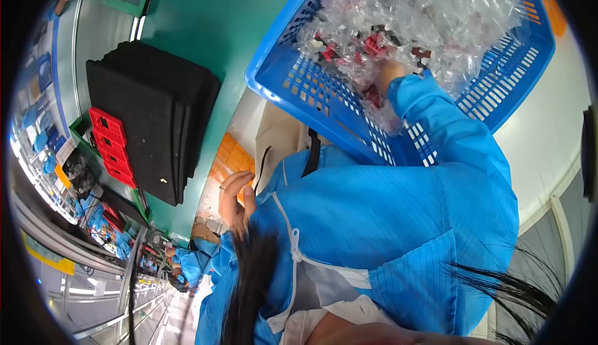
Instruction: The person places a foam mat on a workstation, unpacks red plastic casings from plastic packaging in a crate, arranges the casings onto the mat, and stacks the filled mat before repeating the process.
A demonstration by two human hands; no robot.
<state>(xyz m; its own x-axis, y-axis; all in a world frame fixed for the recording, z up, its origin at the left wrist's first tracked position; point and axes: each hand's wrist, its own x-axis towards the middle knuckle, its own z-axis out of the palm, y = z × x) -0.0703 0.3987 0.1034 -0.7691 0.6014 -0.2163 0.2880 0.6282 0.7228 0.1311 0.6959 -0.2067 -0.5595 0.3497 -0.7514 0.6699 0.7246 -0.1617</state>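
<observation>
My right hand [391, 73] reaches into a blue plastic basket [265, 83], its fingers hidden among clear plastic bags [448, 15]. Small red pieces [374, 45], along with black and white ones, show in and between the bags near that hand. Beside my chest, my left hand [235, 198] is raised with its fingers curled together. A thin black strip [263, 165] lies right at its fingertips; whether the fingers pinch it, I cannot tell.
On the green tabletop [193, 15] to the left lies a stack of black foam sheets [143, 114]. A red slotted frame [112, 146] rests against the stack's edge. An orange perforated surface [230, 158] shows below the table. Co-workers in blue [190, 263] are farther off.
</observation>
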